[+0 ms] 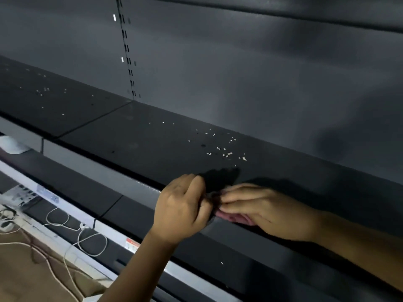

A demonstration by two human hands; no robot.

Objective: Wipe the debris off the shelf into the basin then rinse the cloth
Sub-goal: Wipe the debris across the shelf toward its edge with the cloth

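Observation:
A dark metal shelf (152,140) runs across the view, with small pale crumbs of debris (226,153) scattered just beyond my hands. More debris (43,91) lies on the shelf section at far left. At the shelf's front edge my left hand (183,208) and my right hand (268,210) both pinch a small cloth (231,217). The cloth looks pinkish where it shows under my right palm and dark between my fingers. No basin is in view.
A slotted upright (128,59) divides the grey back panel. Below is a lower shelf (72,192) with price-tag rails. White cables (82,236) and a power strip (6,221) lie at lower left on the tan floor.

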